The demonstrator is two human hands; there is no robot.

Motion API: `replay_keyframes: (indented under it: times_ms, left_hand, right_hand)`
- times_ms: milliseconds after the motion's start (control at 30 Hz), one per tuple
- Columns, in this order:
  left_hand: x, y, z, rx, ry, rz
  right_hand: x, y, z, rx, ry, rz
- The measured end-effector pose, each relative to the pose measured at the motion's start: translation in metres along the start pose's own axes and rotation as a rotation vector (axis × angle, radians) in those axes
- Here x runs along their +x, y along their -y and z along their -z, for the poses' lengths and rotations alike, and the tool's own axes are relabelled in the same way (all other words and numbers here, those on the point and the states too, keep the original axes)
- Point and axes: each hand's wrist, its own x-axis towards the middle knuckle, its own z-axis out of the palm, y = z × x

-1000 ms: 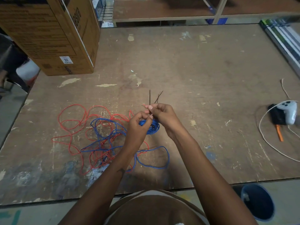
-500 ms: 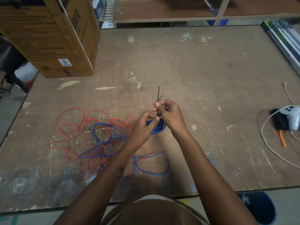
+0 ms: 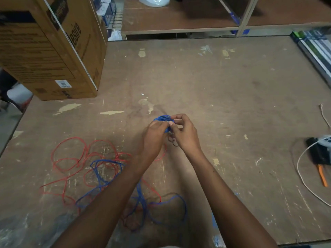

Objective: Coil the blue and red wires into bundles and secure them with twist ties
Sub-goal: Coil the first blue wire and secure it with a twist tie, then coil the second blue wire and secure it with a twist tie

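Observation:
A small coil of blue wire (image 3: 162,118) is held above the middle of the worn table (image 3: 215,90). My left hand (image 3: 154,136) grips the coil from the left. My right hand (image 3: 184,133) pinches it from the right, with the dark twist tie (image 3: 172,140) curling down between the two hands. The loose rest of the blue wire (image 3: 141,197) trails toward me and tangles with the red wire (image 3: 71,158), which lies in loops at the left front of the table.
A large cardboard box (image 3: 48,49) stands at the back left. At the right edge lie a white controller (image 3: 325,141), a black and orange tool (image 3: 320,169) and a white cord (image 3: 304,181). Flat packages (image 3: 317,51) sit at the back right.
Both hands lifted the blue coil away from me. The twist tie ends pointed up from the fingers before; now the tie curls down below the coil.

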Motion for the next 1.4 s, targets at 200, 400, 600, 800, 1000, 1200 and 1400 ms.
replay_keyframes:
  times_ms: [200, 400, 600, 800, 1000, 1200, 1400]
  left_hand:
    - [0.048, 0.067, -0.039, 0.161, 0.068, -0.079]
    - [0.082, 0.100, -0.068, 0.069, -0.037, 0.151]
    - [0.081, 0.127, -0.089, 0.075, 0.038, 0.196]
    - [0.070, 0.142, -0.092, -0.146, -0.004, 0.232]
    - [0.068, 0.131, -0.078, -0.203, -0.039, 0.257]
    - [0.054, 0.117, -0.048, -0.224, -0.007, 0.270]
    - [-0.016, 0.092, -0.004, -0.339, 0.033, 0.381]
  right_hand:
    - [0.071, -0.017, -0.022, -0.026, 0.009, -0.113]
    - [0.134, -0.047, -0.056, -0.017, -0.092, -0.187]
    - [0.150, -0.072, -0.074, -0.224, -0.084, -0.085]
    - [0.152, -0.082, -0.074, -0.338, -0.056, 0.017]
    - [0.143, -0.077, -0.069, -0.326, 0.019, 0.020]
    - [0.088, -0.063, -0.050, -0.292, 0.040, 0.040]
    - [-0.003, -0.058, -0.032, -0.296, 0.104, 0.078]
